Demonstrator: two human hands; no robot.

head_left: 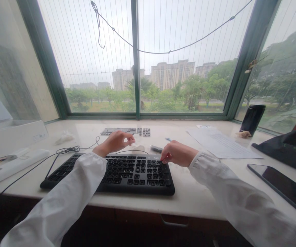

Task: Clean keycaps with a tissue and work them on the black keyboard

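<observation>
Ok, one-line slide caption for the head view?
Two white-sleeved hands, left hand and right hand, poised over a black corded keyboard on a pale window-side counter.

Left hand (115,142): fingertips curled together above the top edge of the keyboard (112,171); too small to tell if they pinch anything. Left sleeve (60,202) hides the keyboard's near left keys. Right hand (177,153): fingertips bent down at the keyboard's upper right corner, contact hidden under the knuckles. Pale lump (138,149) between the hands, partly covered, kind unclear. Tablet (284,187) cut off by the frame's right edge. Dark object (289,147) at far right also cut off. Paper (220,144) print unreadable. White box (11,137) at left runs out of frame.
</observation>
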